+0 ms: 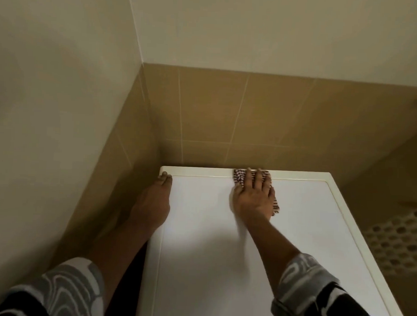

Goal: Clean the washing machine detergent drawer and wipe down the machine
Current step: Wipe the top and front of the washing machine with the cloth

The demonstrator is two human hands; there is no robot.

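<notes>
The right hand [252,198] lies flat with its fingers straight and spread, pressing a striped cloth [238,177] onto the white top of the washing machine [210,253]. The cloth sits at the far edge of the top, roughly midway along it, and shows past the fingertips and beside the little finger. The left hand [153,200] rests along the left edge of the same top, fingers extended and relaxed, holding nothing, with its fingertips near the far left corner. Both forearms are bare, coming out of patterned grey, black and white sleeves [316,294]. The machine stands in a corner, its back and left side close to brown wall tiles [228,115] under a pale painted wall [51,79]. To its right, lower down, is a surface with a pattern of round holes [399,245]; what it is cannot be told.
</notes>
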